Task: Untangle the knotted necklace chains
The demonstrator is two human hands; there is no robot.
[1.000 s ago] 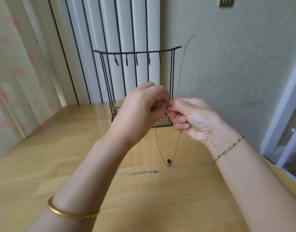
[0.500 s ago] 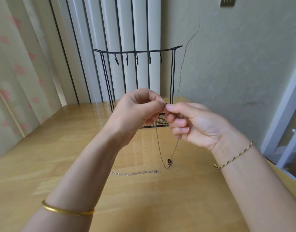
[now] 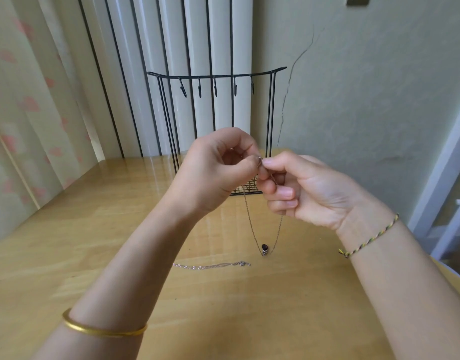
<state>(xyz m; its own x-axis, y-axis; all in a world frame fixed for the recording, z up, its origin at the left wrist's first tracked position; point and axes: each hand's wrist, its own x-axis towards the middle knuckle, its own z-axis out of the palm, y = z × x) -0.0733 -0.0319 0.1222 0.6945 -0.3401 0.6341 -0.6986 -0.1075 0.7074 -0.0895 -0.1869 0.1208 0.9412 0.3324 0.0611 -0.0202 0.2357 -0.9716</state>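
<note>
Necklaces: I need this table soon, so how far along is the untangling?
Done, apparently: one silver chain lies alone on the table, apart from the other. In hand: left hand and right hand pinch the top of the pendant necklace, whose loop hangs free. Left: whatever they work on there, knot or clasp, too small to tell.

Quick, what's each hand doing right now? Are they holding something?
Left hand: closed, pinching the top of the pendant necklace.
Right hand: closed, pinching the same necklace right beside the left fingertips.
</note>
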